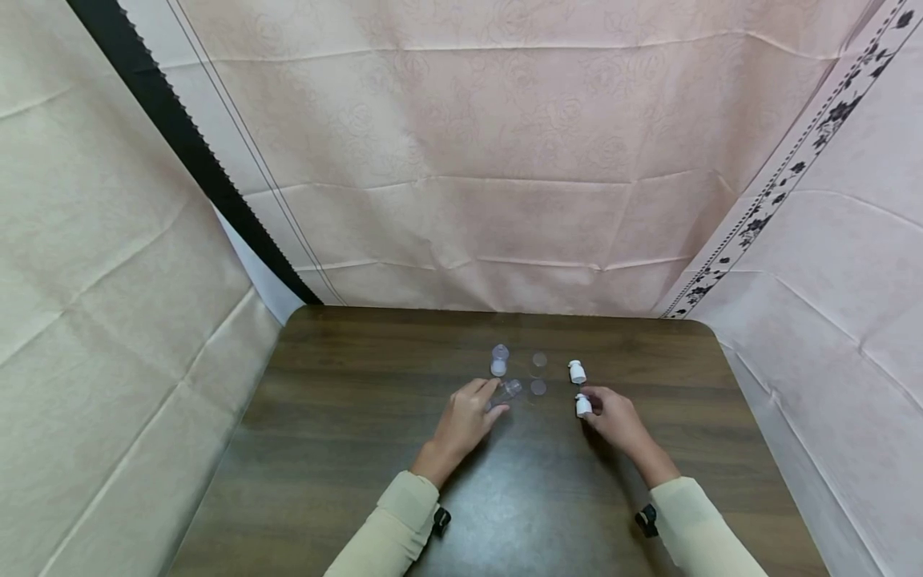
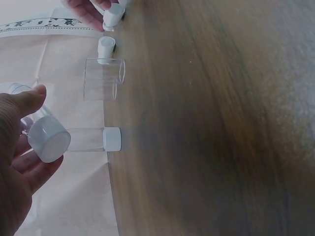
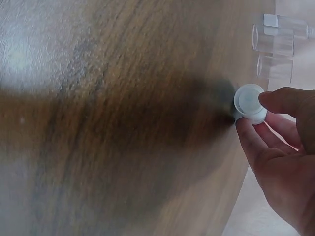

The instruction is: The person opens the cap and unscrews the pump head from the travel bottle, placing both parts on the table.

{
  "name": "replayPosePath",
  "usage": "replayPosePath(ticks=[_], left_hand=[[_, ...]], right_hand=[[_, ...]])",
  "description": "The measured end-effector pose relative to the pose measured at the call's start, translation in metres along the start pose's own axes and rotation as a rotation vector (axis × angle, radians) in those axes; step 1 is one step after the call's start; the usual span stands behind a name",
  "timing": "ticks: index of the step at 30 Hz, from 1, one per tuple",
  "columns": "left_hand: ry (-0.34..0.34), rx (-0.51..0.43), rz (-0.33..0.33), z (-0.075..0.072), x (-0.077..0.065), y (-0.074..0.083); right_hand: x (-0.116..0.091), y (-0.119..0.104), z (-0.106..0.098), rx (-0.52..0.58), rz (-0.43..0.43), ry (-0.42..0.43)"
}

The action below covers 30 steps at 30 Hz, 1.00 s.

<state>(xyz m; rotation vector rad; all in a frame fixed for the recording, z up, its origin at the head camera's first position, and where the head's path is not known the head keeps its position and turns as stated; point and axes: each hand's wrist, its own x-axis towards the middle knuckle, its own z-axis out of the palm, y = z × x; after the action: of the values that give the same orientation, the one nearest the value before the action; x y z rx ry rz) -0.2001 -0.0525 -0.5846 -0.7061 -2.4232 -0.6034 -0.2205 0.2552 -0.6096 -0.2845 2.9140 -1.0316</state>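
Note:
My left hand [image 1: 465, 418] holds a small clear bottle [image 2: 49, 137] with a whitish base, tilted between thumb and fingers. Just beyond that hand a matching clear bottle [image 1: 499, 362] stands on the table, its white base [image 2: 112, 139] facing down. On the right, my right hand [image 1: 614, 418] pinches a small white plastic bottle top [image 3: 250, 102] between thumb and fingertips, close over the wood. Its round end faces the right wrist camera. A second white bottle top [image 1: 577, 372] sits a little farther back.
Between the hands, two clear open cylinders, a far one [image 1: 539, 361] and a near one [image 1: 538, 387], stand on the brown wooden table [image 1: 346, 449]. Light patterned cloth [image 1: 505, 160] hangs behind the table's back edge and along both sides.

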Motion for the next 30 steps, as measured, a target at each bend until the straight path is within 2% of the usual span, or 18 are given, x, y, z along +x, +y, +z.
replayPosePath(ticks=[8, 17, 23, 30], left_hand=[[0.022, -0.039, 0.006, 0.001, -0.001, -0.003], [0.020, -0.086, -0.046, 0.004, -0.002, -0.005], [0.010, -0.203, -0.147, 0.009, 0.001, -0.005], [-0.007, -0.280, -0.282, 0.022, 0.005, -0.006]], right_hand=[[-0.001, -0.001, 0.000, 0.011, 0.010, -0.035], [-0.003, -0.002, -0.002, -0.006, 0.028, -0.049], [-0.002, -0.002, -0.005, 0.002, 0.029, -0.045], [-0.002, -0.003, -0.011, -0.034, 0.019, -0.035]])
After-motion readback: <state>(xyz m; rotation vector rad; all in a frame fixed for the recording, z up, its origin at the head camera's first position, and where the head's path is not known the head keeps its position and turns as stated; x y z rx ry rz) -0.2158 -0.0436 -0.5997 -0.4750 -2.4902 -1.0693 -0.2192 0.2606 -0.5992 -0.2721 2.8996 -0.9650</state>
